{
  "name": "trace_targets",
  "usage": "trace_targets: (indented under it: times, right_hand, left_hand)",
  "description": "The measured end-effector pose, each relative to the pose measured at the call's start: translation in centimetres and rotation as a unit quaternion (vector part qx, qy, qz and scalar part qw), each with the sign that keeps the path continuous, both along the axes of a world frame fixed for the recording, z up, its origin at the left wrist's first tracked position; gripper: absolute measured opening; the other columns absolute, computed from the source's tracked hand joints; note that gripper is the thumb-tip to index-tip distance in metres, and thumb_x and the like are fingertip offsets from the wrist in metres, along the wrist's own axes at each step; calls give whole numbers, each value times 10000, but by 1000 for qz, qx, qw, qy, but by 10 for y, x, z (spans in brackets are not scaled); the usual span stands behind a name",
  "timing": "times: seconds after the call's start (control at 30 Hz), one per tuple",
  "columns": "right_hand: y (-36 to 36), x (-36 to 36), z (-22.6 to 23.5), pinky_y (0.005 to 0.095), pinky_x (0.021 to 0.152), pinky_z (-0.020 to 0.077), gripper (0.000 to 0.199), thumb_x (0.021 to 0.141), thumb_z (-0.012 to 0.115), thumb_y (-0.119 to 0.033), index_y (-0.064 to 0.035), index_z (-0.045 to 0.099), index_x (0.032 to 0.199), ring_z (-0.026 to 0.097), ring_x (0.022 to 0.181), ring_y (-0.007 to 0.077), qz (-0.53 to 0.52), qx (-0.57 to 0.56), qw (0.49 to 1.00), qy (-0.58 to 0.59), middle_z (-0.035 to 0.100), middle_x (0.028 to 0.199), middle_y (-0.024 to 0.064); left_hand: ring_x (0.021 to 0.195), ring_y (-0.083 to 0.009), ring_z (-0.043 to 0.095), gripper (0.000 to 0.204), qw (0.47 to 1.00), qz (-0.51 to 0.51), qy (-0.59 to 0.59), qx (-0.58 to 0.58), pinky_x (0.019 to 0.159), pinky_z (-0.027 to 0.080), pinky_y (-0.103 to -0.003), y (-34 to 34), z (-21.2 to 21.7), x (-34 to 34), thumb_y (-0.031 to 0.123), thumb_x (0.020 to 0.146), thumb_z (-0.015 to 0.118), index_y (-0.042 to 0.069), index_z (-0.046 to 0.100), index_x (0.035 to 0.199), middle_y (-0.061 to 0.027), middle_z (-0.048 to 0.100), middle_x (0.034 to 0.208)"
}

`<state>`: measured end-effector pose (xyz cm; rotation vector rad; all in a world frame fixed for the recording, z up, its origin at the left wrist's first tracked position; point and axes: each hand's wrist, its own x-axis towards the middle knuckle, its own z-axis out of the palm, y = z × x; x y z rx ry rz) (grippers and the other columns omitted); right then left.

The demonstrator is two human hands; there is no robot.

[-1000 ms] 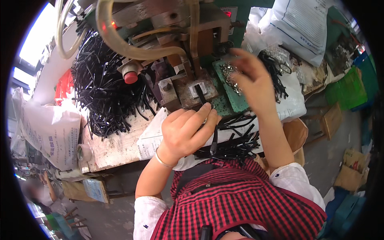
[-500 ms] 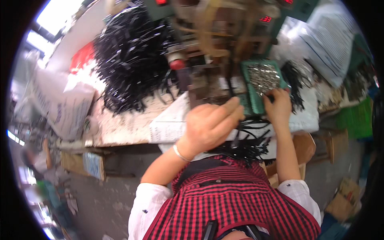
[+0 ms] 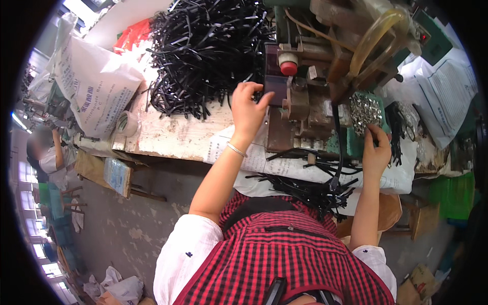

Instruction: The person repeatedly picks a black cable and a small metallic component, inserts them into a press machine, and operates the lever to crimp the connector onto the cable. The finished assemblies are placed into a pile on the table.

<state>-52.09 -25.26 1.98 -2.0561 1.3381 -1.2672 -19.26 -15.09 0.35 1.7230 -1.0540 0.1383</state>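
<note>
At a cluttered workbench (image 3: 173, 137), a worker's left hand (image 3: 249, 109) reaches toward a heap of black strips (image 3: 203, 51); the right hand (image 3: 376, 152) touches a green tray of metal pieces (image 3: 363, 109) beside a machine (image 3: 315, 86).

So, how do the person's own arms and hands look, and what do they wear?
Both forearms are bare, without gloves. The left hand has a thin silver-coloured bangle at the wrist. The right hand shows no ring or band. White short sleeves cover the upper arms, under a red-and-black checked apron.

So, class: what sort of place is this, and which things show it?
Probably a small factory workshop: a bench-mounted press machine, a big heap of black strips on the workbench, and a green tray of small metal parts by the right hand.
</note>
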Motion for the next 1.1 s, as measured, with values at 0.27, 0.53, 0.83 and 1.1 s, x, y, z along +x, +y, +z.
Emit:
trace_targets:
  times: [0.27, 0.53, 0.83, 1.1]
  right_hand:
    - [-7, -20, -7, 324, 956, 493, 162, 939, 712, -66, -24, 763, 1087, 708, 956, 213, -41, 23, 999, 16, 762, 1035, 115]
    - [39, -35, 20, 324, 897, 518, 147, 934, 704, 13, 4, 753, 1072, 687, 968, 218, -4, 23, 997, -69, 742, 1024, 96]
    - [4, 80, 74, 313, 861, 527, 232, 878, 766, -9, -3, 706, 1102, 692, 951, 175, 146, -5, 972, -186, 738, 1007, 71]
    - [29, 90, 65, 269, 925, 506, 434, 887, 768, 15, 11, 618, 1294, 664, 969, 118, 161, 102, 928, -320, 728, 1004, 57]
  left_hand:
    - [906, -188, 676, 209, 991, 41, -106, -73, 754, 533, -284, 13, 23, 41, 34, 872, 777, 66, 766, 1078, -58, 716, 1056]
    - [929, -302, 635, 357, 909, 136, -319, 231, 784, 530, -418, 32, 8, 76, 301, 695, 903, 45, 760, 898, -78, 649, 946]
    - [891, -331, 682, 164, 901, 84, -277, 324, 736, 564, -463, 26, -11, 66, 214, 779, 783, 78, 692, 787, -104, 688, 888]
    - [799, -381, 670, 92, 886, 50, -257, 383, 736, 538, -492, 88, 6, 83, 140, 786, 752, 78, 699, 827, -127, 691, 801]
